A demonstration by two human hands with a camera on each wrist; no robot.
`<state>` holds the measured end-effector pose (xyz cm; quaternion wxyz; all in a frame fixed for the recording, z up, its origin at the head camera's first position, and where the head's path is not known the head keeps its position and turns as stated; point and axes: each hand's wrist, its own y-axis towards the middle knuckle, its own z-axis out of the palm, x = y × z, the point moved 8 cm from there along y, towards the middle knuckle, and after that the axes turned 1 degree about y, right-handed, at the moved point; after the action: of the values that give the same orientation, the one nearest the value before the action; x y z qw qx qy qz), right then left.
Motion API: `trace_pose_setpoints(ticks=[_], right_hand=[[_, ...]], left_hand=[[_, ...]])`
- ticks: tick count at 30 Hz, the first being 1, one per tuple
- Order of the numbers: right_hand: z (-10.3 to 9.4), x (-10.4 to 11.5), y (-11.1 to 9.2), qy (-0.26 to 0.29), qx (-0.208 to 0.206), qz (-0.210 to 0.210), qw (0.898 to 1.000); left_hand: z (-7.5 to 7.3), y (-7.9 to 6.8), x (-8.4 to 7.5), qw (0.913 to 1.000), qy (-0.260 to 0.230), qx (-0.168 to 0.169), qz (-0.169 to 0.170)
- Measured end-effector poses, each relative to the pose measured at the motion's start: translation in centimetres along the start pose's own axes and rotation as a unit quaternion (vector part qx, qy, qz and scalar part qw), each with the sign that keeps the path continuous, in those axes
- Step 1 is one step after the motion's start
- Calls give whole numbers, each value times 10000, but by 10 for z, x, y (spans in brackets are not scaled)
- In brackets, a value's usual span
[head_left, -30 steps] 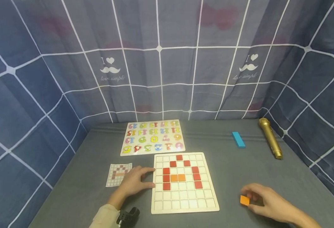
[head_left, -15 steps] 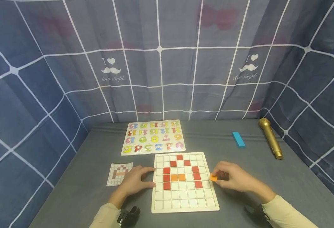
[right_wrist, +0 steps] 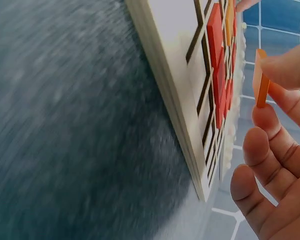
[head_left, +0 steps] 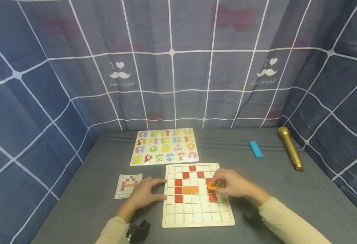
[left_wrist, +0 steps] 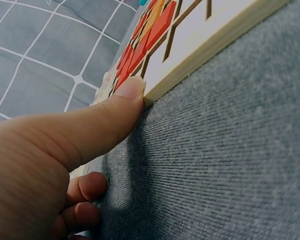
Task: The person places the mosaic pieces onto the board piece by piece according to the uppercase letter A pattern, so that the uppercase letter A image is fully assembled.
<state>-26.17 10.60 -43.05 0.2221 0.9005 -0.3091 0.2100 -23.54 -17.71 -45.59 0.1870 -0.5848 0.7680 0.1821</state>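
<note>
A square wooden grid board [head_left: 198, 217] lies on the table, with several red tiles [head_left: 179, 198] and two orange tiles [head_left: 186, 190] set in its cells. Above the red column on the board's right side, my right hand [head_left: 234, 183] pinches another orange tile [right_wrist: 261, 80] between thumb and fingertip. The right wrist view shows that tile held clear of the board. At the board's left edge, my left hand [head_left: 143, 194] touches the rim with thumb and forefinger fairly straight. The left wrist view shows the thumb [left_wrist: 132, 90] against the board's side.
A small printed pattern card [head_left: 122, 191] lies partly under the left hand. Behind the board sits a number puzzle [head_left: 164, 145]. A blue block [head_left: 256, 149] and a gold microphone-shaped object [head_left: 290, 149] lie at the right. A checked curtain [head_left: 187, 71] surrounds the table.
My right hand has carried the orange tile leftward from the table at the right to above the board's right part. My left hand stays at the board's left edge.
</note>
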Motion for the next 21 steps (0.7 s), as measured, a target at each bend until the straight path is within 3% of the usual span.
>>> trace_pose_setpoints(ticks=[8,21], right_hand=[[11,8,12,77,59,-313,9995],[24,4,20,-125,360,-30,9993]], left_hand=[[0,0,-2,10000,-26,0,27],[1,1,1,10000,-15,35,-8]])
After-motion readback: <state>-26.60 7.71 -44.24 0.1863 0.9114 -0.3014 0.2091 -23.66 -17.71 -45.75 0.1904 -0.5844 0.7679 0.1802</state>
